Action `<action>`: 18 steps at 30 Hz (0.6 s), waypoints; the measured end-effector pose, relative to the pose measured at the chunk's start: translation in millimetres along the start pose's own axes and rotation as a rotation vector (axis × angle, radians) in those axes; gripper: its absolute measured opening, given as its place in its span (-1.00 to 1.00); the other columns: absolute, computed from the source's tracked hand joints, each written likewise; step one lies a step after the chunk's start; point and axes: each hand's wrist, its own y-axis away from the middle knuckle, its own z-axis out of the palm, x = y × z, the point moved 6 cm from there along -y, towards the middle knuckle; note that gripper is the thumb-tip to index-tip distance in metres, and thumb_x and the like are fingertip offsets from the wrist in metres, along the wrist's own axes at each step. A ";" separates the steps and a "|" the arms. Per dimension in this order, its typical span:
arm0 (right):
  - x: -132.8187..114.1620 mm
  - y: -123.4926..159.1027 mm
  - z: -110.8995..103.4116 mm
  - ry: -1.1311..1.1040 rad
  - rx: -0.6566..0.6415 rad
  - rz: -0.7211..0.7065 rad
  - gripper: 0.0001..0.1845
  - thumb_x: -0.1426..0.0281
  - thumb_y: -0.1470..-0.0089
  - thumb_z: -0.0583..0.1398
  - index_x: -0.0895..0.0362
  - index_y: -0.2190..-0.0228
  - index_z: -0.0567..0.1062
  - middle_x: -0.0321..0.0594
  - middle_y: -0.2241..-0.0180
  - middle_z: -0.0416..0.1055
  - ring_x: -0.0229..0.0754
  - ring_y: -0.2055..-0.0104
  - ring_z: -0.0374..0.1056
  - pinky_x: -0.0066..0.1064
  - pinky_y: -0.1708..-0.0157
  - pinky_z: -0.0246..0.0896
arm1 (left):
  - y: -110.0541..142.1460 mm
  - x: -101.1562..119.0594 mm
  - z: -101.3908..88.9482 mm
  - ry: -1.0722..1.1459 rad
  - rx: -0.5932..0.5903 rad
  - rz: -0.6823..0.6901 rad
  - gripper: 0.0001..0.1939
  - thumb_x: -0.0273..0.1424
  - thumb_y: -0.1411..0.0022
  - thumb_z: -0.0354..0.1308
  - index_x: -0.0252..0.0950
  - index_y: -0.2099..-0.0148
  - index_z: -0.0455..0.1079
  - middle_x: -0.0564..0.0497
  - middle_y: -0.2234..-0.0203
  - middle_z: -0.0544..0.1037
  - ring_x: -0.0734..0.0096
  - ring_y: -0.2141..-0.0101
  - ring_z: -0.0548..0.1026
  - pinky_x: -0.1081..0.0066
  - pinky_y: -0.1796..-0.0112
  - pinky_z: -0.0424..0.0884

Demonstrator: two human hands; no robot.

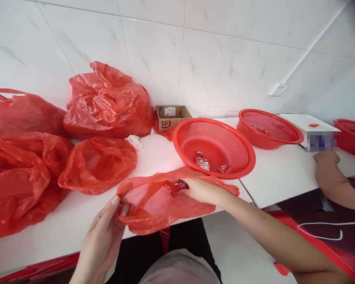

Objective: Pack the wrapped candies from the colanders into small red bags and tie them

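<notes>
A thin red plastic bag (162, 219) lies in front of me at the table's near edge, its mouth spread wide. My left hand (108, 219) pinches the bag's left rim between thumb and fingers. Inside the opening, my right hand (197, 190) is closed on a small red packet (177, 186) with dark and light printing. The bag's film partly covers that hand's fingers. Just beyond the bag, a red plastic colander (215, 138) holds a few small wrapped packets (202, 162) at its bottom.
Several red plastic bags (106, 106) crowd the left side. A small cardboard box (173, 118) stands against the tiled wall. To the right are a second red colander (269, 126), a white scale (307, 122) and a third basin (352, 138). A person's hand (327, 158) rests near the scale.
</notes>
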 end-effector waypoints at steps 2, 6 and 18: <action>-9.2 2.3 -7.3 0.165 0.023 0.061 -0.57 0.38 -0.10 0.20 -0.14 -0.02 0.44 -0.22 0.01 0.47 0.13 -0.02 0.40 -0.04 0.08 0.36 | 1.0 4.1 2.1 -0.028 -0.017 0.058 -0.63 -0.12 -0.10 0.32 -0.26 0.47 0.30 0.10 0.57 0.22 0.47 0.48 0.22 0.51 0.45 0.29; -42.3 8.9 -10.0 0.178 0.006 -0.006 -0.51 0.27 -0.07 0.28 -0.14 -0.07 0.44 -0.26 -0.12 0.41 0.09 -0.12 0.36 -0.12 -0.05 0.33 | 5.7 6.6 16.5 -0.129 -0.099 0.138 -0.57 -0.08 -0.20 0.21 -0.27 0.52 0.23 0.09 0.56 0.21 0.46 0.49 0.16 0.48 0.47 0.22; 67.3 18.3 -158.0 0.742 0.142 0.564 -0.38 0.31 0.22 0.43 0.09 0.04 0.50 0.05 0.09 0.49 0.23 0.07 0.43 -0.02 0.15 0.36 | 16.5 4.8 23.5 -0.096 -0.085 0.004 -0.48 -0.02 -0.18 0.19 -0.28 0.59 0.17 0.10 0.61 0.15 0.50 0.55 0.11 0.46 0.54 0.15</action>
